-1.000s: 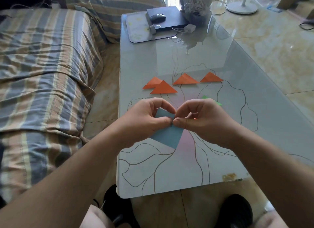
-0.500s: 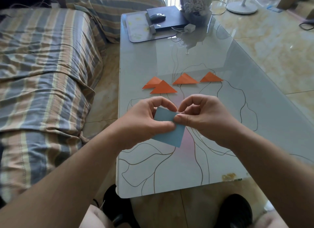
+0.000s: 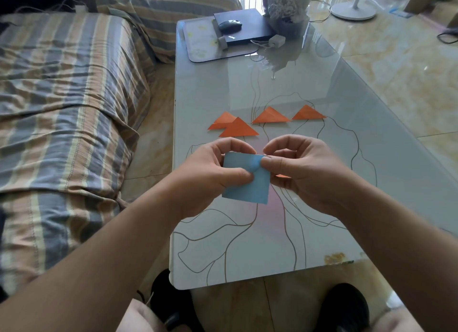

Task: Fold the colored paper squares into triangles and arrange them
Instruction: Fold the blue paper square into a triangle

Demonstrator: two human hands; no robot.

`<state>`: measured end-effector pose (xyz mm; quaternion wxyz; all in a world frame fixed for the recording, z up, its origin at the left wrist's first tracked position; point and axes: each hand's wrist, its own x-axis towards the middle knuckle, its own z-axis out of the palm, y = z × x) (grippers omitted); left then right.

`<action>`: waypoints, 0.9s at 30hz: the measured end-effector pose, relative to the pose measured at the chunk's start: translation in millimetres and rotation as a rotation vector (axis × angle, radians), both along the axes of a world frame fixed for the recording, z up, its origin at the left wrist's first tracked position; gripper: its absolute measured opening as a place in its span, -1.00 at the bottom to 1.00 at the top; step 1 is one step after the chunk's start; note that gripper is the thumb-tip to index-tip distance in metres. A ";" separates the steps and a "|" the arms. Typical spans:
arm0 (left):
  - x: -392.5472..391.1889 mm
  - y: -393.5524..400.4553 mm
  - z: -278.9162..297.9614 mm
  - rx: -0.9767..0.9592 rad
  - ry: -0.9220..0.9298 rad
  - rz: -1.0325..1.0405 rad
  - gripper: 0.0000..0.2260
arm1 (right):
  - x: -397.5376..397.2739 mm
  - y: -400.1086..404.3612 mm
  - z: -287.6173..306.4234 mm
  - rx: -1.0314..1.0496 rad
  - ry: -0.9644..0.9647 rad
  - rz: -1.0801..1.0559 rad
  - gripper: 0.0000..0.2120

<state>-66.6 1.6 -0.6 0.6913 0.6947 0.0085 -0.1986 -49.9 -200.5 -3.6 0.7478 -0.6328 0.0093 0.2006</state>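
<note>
A blue paper square (image 3: 250, 185) is held flat above the glass table (image 3: 322, 88). My left hand (image 3: 210, 173) pinches its left side, thumb on the front. My right hand (image 3: 304, 173) pinches the top right corner between thumb and forefinger. Several folded orange triangles lie in a row beyond my hands: two overlapping at the left (image 3: 235, 127), one in the middle (image 3: 270, 115), one at the right (image 3: 308, 113). A sliver of orange paper (image 3: 282, 175) shows under my right hand.
A black laptop (image 3: 250, 28) with a mouse (image 3: 230, 24) on it, a mat and a plant pot (image 3: 287, 7) stand at the table's far end. A striped sofa (image 3: 62, 96) runs along the left. My shoes (image 3: 344, 307) are below the near table edge.
The blue square has turned from a tilted diamond to nearly straight-sided and now shows more fully. Both hands have risen slightly; the green paper behind my right hand is no longer seen.
</note>
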 end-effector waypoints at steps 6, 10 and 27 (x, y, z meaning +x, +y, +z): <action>-2.6 -1.8 -0.5 0.062 -0.050 -0.010 -0.75 | -0.8 3.1 -1.9 -0.034 0.002 -0.051 -0.86; -3.7 -4.8 0.1 0.065 -0.076 0.058 -0.86 | -1.4 3.4 -0.8 -0.046 -0.012 -0.062 -0.75; -5.6 -13.7 -1.1 -0.140 0.122 0.192 -0.90 | -3.1 0.5 1.5 0.096 0.045 -0.005 -0.74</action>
